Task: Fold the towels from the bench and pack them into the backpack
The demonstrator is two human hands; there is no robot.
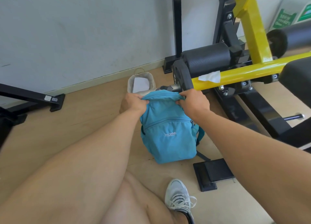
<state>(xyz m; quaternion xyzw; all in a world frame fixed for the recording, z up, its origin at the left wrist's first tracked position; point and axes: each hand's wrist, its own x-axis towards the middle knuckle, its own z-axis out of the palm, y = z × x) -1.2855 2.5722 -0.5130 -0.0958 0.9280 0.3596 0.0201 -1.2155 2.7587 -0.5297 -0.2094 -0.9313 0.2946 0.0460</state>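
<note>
- Seen from a head-worn camera, looking down along two bare forearms to a wooden floor (84,122).
- Blue backpack (168,134) standing upright on that floor, front pocket and a small white logo facing the camera, directly below both sets of fingers.
- Left hand (134,102) at the top left corner of the backpack, fingers (143,101) curled and clamped on the bunched blue fabric.
- Right hand (195,100) at the top right corner, fingers (182,102) likewise curled and pinching the same top edge.
- Top of the backpack gathered between the two grips; open or zipped, cannot tell.
- Just beyond the left fingers, a pale fabric basket (129,84) on the floor with something white folded (140,84) inside; towel or not, cannot tell.
- Beyond and to the right of the right fingers, a gym machine with a yellow bar (244,73), black roller pads (205,60) and a weight plate (180,77).
- White scrap (210,76) stuck on the yellow bar.
- Black padded counter (297,82) at far right, only partly in view.
- Well nearer than the fingers, a grey laced sneaker (178,196) beside a black steel foot plate (212,175).
- Pale wall (84,30) behind, beyond everything.
</note>
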